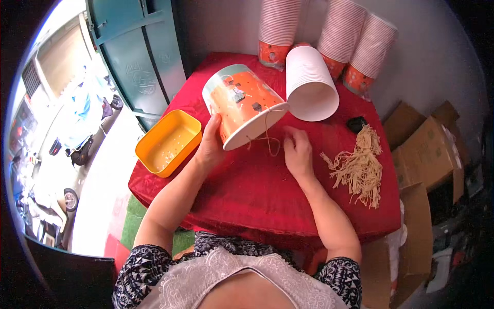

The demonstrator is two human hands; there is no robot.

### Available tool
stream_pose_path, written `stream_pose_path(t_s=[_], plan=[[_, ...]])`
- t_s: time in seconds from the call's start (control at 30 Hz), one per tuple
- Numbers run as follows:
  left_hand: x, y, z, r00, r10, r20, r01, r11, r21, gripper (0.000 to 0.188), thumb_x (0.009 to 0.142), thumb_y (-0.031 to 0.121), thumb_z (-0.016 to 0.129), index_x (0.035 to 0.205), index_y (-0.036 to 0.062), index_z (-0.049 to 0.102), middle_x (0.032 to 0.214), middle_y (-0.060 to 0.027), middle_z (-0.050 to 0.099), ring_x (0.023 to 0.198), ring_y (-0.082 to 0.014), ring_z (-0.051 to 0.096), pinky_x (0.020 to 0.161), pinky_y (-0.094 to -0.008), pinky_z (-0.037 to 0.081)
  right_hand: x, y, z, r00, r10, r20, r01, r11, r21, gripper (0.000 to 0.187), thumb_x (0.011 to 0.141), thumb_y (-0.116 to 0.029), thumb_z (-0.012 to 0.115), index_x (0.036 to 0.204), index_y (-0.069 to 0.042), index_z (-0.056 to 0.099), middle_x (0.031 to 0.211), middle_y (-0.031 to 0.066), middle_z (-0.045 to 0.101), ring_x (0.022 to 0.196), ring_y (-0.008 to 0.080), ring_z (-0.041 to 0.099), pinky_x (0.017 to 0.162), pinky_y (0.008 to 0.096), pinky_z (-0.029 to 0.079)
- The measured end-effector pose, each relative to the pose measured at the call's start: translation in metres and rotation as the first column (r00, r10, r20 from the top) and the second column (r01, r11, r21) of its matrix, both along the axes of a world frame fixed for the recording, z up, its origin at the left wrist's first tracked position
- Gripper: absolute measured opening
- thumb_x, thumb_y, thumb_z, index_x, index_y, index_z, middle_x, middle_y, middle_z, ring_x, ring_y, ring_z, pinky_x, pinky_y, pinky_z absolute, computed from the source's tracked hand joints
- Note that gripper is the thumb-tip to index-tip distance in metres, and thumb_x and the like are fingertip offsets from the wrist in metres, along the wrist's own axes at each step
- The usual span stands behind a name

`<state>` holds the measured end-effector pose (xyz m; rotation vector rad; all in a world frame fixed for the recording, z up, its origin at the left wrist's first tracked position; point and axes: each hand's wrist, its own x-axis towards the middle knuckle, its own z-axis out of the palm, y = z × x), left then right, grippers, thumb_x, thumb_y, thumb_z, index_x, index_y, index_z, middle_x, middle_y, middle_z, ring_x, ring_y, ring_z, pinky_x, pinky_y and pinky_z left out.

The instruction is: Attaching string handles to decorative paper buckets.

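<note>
My left hand (209, 141) grips an orange printed paper bucket (247, 98), thumb on its side, fingers mostly hidden behind it. The bucket is tilted, its round white end facing down and to the right. A thin tan cord (270, 138) is fixed at that white end and hangs in a loop toward my right hand (298, 154). That hand is low over the cloth with curled fingers, its fingertips out of sight; whether it pinches anything does not show. Just beyond lies a nested stack of white paper buckets (312, 85), open end toward me.
A yellow plastic tub (193, 121) with small pale bits stands at the left of the red-covered table (247, 206). On the right lie a bundle of tan cords (365, 170) and a small black item (356, 124). Wrapped bucket stacks (280, 26) line the wall; cardboard boxes (427, 154) stand beside the table.
</note>
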<state>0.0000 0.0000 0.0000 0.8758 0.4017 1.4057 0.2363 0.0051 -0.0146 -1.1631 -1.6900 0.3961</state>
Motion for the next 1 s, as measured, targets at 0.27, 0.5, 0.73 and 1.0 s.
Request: stream_pose_path(t_s=[0.27,0.5,0.73,1.0], plan=[[0.012,-0.001,-0.003,0.993,0.085,-0.086,-0.077,0.992,0.100,0.072,0.083,0.034,0.071,0.134,0.0017,0.031,0.124,-0.0115,0.053,0.110,-0.0196,0.057,0.094,-0.0365,0.049,0.002,-0.012,0.019,0.681,0.314,-0.662,-0.386,0.922,0.040,0.030,0.098,-0.022,0.049,0.112,0.001,0.063,0.105,0.0056,0.062,0.089,0.0117,0.055,0.081,0.0282,0.043],[0.013,-0.001,-0.007,0.931,0.202,-0.305,-0.174,0.978,0.118,0.088,0.076,0.035,0.078,0.138,0.0016,0.024,0.126,-0.0125,0.047,0.116,-0.0212,0.050,0.100,-0.0360,0.043,0.003,-0.008,0.007,0.566,0.322,-0.759,-0.500,0.866,-0.005,0.030,0.097,-0.028,0.056,0.104,0.000,0.064,0.096,0.0038,0.063,0.084,0.0098,0.055,0.078,0.0263,0.042],[0.008,-0.004,0.014,0.776,0.477,-0.412,-0.385,0.876,0.289,0.107,0.069,0.026,0.084,0.143,0.0008,0.011,0.135,-0.0147,0.040,0.124,-0.0239,0.043,0.105,-0.0379,0.037,0.002,-0.013,0.019,0.833,0.129,-0.539,-0.219,0.970,-0.107,0.024,0.098,-0.022,0.053,0.099,-0.001,0.064,0.080,-0.0009,0.057,0.069,0.0059,0.048,0.063,0.0213,0.042],[-0.005,0.042,0.072,0.178,0.866,-0.468,-0.599,0.472,0.647,0.123,0.059,0.028,0.087,0.145,-0.0063,0.005,0.139,-0.0244,0.034,0.128,-0.0318,0.041,0.108,-0.0377,0.034,0.013,-0.008,0.021,0.841,0.101,-0.532,-0.186,0.977,-0.108,0.021,0.097,-0.015,0.048,0.099,0.000,0.063,0.084,0.0025,0.057,0.065,0.0077,0.049,0.057,0.0235,0.042]])
